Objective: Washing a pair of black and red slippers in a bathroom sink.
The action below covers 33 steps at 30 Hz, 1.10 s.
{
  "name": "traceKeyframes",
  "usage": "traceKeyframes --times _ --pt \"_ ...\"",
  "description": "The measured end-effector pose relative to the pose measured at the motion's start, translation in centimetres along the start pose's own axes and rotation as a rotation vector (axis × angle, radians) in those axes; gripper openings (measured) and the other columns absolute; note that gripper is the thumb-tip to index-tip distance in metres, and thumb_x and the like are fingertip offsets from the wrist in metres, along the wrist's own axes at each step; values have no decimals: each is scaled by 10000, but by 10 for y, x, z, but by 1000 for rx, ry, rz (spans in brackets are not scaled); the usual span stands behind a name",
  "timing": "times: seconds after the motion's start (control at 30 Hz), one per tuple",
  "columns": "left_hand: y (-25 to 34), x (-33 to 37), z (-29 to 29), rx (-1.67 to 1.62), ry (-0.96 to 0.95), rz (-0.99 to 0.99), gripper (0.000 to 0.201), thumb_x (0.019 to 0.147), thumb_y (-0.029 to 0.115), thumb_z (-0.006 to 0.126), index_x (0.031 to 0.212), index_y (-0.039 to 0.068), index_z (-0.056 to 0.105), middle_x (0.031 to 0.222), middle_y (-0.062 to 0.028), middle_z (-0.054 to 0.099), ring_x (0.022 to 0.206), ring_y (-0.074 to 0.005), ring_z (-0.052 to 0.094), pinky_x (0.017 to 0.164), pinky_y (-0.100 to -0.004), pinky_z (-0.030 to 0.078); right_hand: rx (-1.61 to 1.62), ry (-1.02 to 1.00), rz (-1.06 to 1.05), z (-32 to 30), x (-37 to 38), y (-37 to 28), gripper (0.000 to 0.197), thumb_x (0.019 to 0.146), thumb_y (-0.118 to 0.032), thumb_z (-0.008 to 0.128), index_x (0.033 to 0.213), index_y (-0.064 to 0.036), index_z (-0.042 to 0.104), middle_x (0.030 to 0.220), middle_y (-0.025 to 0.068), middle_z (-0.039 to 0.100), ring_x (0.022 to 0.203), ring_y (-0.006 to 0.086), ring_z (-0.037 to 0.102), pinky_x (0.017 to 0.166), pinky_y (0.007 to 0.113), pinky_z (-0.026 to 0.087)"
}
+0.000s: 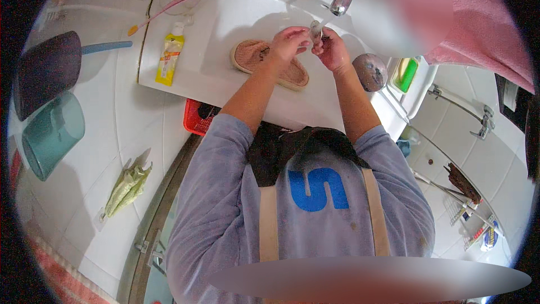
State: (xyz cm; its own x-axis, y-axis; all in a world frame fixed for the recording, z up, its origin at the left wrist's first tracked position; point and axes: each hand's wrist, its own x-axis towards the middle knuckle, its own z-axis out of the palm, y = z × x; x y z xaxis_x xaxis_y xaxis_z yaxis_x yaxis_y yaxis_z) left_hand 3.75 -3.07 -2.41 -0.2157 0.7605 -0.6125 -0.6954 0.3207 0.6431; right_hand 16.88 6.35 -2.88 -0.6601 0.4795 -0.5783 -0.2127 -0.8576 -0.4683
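Both of my hands are over the white washbasin [225, 14], just below the chrome tap [344, 0]. My right hand [332, 53] is closed, thumb and fingers pinched at a small shiny, pale thing [316, 28] under the spout; its kind I cannot make out. Close beside it, my left hand [289, 44] has its fingers stretched toward that thing, seemingly without holding anything. A pink slipper [295, 73] with a pale sole edge lies on the basin below my left forearm, which covers its middle.
A yellow tube [170, 59] and a pink toothbrush [177, 1] are at the left. To the right sit a round speckled brown object [369, 72] and green soap [406, 75] in a dish. A pink towel [484, 22] hangs far right; a red basket [194, 118] is below the basin.
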Motion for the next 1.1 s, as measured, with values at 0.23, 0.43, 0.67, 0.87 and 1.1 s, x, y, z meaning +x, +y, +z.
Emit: traceKeyframes --times 0.23,0.43,0.67,0.87,1.1 --pt "-2 -31 28 552 -3 519 292 872 -13 484 1159 -19 540 1089 -133 546 840 -196 626 750 -312 527 75 29 -2 4 -6 1 204 885 -251 543 847 -51 541 613 44 499 524 164 450 493 292 372" --pt "-15 -19 12 1034 18 803 420 810 -23 519 1227 17 488 1151 -192 458 925 -268 596 771 -325 520 -19 80 -12 -3 -4 8 211 881 -260 548 864 -50 537 624 42 495 530 158 442 498 286 363" --pt "-21 -15 -9 676 161 692 429 784 8 560 1201 72 486 1124 -158 482 891 -274 583 776 -349 499 78 62 5 14 -7 -10 252 886 -296 506 803 -65 561 589 20 478 514 140 416 546 279 355" --pt "-12 -18 -4 766 148 659 412 771 8 572 1169 97 515 1096 -145 504 840 -221 592 695 -319 511 7 -72 -6 -3 1 -12 177 869 -245 567 894 -76 522 751 40 546 553 121 459 514 268 370" --pt "-13 -19 -2 687 129 577 426 764 80 647 1171 74 524 1097 -115 549 837 -192 606 743 -315 504 -66 54 -20 0 -4 -10 197 868 -249 575 925 -70 517 763 40 534 562 118 462 514 263 379"
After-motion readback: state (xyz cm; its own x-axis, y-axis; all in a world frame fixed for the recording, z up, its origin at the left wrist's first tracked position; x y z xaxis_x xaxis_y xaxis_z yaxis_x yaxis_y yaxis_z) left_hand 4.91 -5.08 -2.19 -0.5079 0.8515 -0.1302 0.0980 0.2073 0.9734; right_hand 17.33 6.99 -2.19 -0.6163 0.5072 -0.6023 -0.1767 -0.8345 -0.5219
